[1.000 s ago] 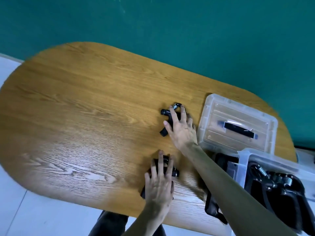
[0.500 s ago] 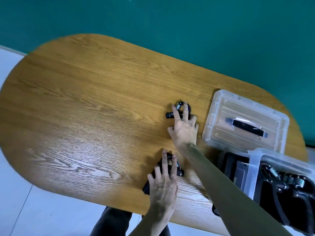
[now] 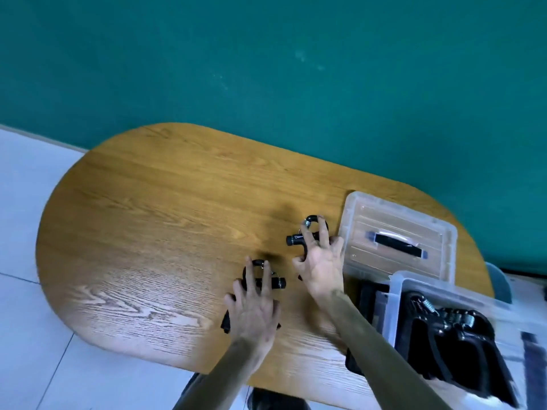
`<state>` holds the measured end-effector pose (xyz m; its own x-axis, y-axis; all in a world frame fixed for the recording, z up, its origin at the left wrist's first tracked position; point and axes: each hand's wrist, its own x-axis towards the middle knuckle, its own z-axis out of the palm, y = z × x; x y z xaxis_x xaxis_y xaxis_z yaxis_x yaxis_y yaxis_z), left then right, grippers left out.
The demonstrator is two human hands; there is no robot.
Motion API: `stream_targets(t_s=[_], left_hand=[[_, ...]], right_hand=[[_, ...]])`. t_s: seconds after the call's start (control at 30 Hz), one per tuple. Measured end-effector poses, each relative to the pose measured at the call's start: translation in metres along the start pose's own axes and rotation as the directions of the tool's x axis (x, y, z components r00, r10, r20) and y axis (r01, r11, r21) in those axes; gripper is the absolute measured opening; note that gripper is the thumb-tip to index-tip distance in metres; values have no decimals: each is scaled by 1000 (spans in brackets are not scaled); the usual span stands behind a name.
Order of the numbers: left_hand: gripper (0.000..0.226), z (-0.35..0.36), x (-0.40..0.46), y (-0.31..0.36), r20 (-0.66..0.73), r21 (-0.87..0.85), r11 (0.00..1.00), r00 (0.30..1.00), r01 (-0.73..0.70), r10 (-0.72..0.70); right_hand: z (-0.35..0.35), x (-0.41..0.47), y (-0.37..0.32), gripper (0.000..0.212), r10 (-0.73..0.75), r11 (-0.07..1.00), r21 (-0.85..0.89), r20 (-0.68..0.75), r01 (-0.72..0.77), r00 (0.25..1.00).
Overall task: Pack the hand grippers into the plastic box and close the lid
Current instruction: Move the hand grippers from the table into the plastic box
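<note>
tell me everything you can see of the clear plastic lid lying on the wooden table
The clear plastic lid lies flat on the oval wooden table, off the box. It is rectangular with rounded corners, a raised rim, ribbed see-through panels and a black carry handle across its middle. The right hand is close beside its left edge; contact is unclear.

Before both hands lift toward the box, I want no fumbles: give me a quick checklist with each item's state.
1. Left hand closed on near hand gripper: cannot tell, fingers lie over it.
2. Right hand closed on far hand gripper: ok, fingers curl round it.
3. Plastic box open: ok.
4. Lid clear of the box: ok, lying on the table behind it.
5. Room left in the box: cannot tell, black grippers already fill much of it.
</note>
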<state>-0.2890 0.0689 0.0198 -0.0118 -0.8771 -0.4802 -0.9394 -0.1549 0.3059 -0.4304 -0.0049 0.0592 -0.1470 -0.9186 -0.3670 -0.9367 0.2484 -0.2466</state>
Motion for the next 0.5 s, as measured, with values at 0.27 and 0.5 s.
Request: stream_targets(t_s=[0.27, 0.5], left_hand=[[75, -95, -10, 59, -106, 140, 990, 994, 6, 9], [78, -91, -40, 145, -252, 101, 994, 965, -44, 68]], right_hand=[[-69, -34, 13, 74, -39, 991, 114, -247, 69, 968], [-119, -71, 84, 76, -51, 986, 131, -334, 100, 941]])
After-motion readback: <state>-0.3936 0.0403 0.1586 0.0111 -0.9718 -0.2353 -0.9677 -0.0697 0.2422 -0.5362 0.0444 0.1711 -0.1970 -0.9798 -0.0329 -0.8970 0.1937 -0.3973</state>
